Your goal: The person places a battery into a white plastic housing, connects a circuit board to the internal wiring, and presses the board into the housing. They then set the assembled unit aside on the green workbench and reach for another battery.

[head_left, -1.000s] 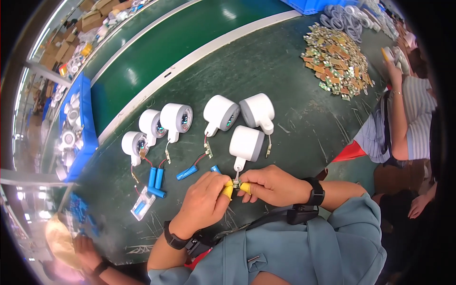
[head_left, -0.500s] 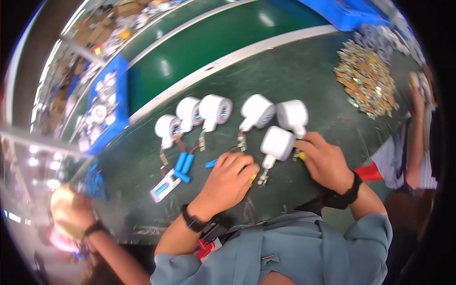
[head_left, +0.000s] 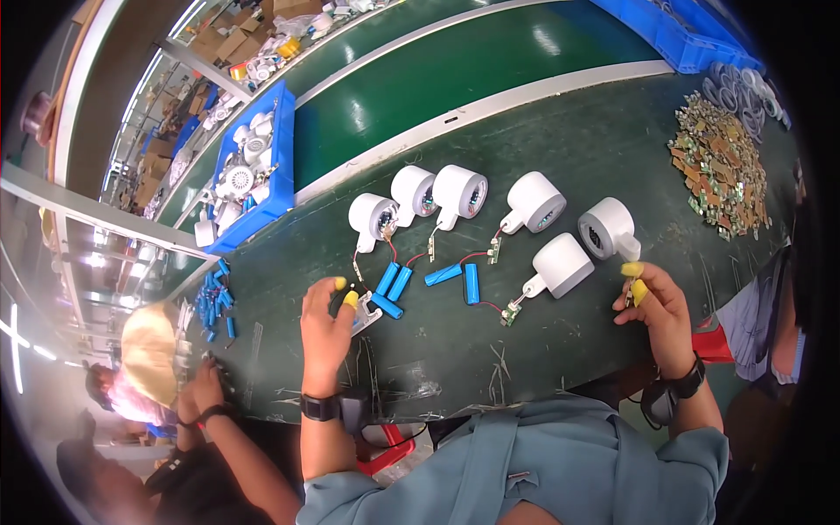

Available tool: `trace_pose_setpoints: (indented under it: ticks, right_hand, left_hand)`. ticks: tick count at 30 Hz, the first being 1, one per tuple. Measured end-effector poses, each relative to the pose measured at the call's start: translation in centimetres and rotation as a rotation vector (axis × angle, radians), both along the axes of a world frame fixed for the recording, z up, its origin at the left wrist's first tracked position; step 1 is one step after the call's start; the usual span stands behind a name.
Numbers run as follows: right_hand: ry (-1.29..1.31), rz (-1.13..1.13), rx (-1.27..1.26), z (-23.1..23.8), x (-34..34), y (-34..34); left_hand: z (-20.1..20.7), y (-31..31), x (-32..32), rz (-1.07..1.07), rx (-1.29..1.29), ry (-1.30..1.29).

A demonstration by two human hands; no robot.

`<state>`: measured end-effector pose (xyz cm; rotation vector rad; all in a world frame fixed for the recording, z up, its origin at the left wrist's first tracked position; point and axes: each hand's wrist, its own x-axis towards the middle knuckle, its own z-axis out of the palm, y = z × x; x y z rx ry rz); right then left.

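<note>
My left hand point(head_left: 325, 337), with yellow finger covers on thumb and forefinger, has its fingers apart beside a white packet point(head_left: 368, 317) and a blue cylindrical battery point(head_left: 387, 305). Between the covered fingertips of my right hand point(head_left: 662, 319) is a small circuit board point(head_left: 630, 297), partly hidden, just below the handle of a white round housing point(head_left: 607, 229) with a grey rim. Left of it lies another white housing point(head_left: 561, 265), its handle toward a green circuit board point(head_left: 510, 312) wired to a blue battery point(head_left: 472, 284). Several similar housings, such as a white housing point(head_left: 535, 202), lie in a row behind.
A heap of circuit boards point(head_left: 719, 166) lies at the far right near grey rings point(head_left: 733, 98). Loose blue batteries point(head_left: 214, 302) lie at the left, below a blue crate point(head_left: 282, 166) of white parts. A co-worker's hands point(head_left: 203, 391) are at the left edge.
My left hand has moved left, from beside the middle battery to the white packet, its fingers now apart. My right hand has drawn slightly away from the right housing. The view has shifted.
</note>
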<state>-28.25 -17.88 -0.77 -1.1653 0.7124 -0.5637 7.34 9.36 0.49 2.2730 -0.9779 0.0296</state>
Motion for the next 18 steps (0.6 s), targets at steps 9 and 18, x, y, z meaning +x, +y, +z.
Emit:
trace_pose_setpoints:
  ticks: [9,18]
  right_hand:
    - [-0.058,-0.044,0.345,0.3,-0.9,1.4]
    - [-0.021,0.094,0.286,0.1,0.8,4.8]
  left_hand:
    - [1.6,2.8,-4.3,-0.393,0.176,0.092]
    - [-0.5,-6.0,-12.8,-0.817,-0.007,0.363]
